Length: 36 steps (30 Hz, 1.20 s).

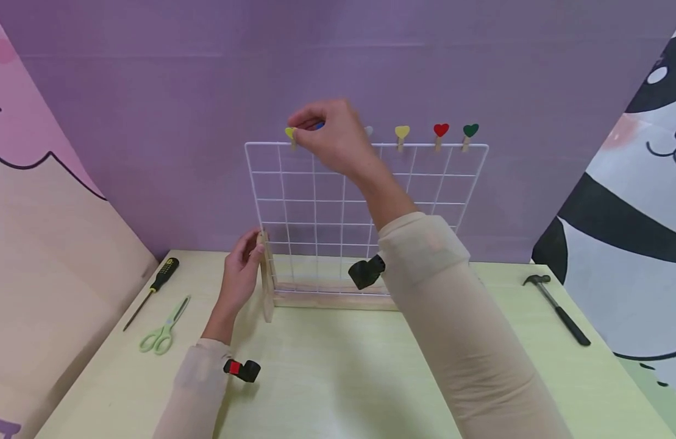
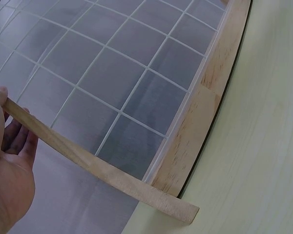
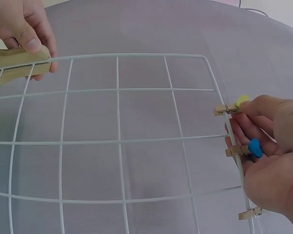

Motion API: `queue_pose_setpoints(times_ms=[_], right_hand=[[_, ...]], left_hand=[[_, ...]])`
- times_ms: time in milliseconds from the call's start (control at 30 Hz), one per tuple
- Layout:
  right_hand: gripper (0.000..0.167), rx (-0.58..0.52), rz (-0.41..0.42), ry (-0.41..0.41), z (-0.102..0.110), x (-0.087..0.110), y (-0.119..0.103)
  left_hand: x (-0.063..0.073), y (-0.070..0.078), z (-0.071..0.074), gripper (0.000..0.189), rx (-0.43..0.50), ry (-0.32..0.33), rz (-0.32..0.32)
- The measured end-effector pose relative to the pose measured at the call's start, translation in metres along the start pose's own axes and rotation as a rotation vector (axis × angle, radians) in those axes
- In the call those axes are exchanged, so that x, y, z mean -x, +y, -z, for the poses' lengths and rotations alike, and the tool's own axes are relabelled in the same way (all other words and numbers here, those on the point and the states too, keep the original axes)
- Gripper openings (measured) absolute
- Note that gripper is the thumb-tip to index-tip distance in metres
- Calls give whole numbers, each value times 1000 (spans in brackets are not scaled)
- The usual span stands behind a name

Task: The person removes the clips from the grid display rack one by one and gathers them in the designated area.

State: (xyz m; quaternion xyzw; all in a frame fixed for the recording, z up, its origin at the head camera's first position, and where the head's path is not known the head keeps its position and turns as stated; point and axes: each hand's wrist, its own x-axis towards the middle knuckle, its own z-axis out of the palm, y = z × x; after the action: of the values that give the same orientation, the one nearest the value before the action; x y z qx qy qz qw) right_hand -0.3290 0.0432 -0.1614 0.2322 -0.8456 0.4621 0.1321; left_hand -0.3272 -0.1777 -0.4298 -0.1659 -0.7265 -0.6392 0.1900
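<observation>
My right hand is at the top left corner of a white wire grid, pinching a small wooden clothespin with a yellow heart between thumb and fingers. That clothespin sits on the grid's top wire. Beside it, a blue-heart clothespin is clipped on the same wire, mostly behind my hand in the head view. Lower down, my left hand holds the top of the left wooden upright of the grid's stand, thumb on one side and fingers on the other.
Along the top wire to the right are clothespins with white, yellow, red and green hearts. A screwdriver and green scissors lie on the table's left. A hammer lies on the right.
</observation>
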Motion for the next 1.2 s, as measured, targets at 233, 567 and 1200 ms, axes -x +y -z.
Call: queue_pose_setpoints(times_ms=[233,567,1200], right_hand=[[15,-3,31,57,-2,0,2],[13,-64,28,138,-3,1,5],[17,-277,145,136,8,7,5]], left_hand=[[-1,-1,-1,45,-6,8,4],[-2,0,-5,44,-6,6,2],[-2,-4,-1,46,16,1,-6]])
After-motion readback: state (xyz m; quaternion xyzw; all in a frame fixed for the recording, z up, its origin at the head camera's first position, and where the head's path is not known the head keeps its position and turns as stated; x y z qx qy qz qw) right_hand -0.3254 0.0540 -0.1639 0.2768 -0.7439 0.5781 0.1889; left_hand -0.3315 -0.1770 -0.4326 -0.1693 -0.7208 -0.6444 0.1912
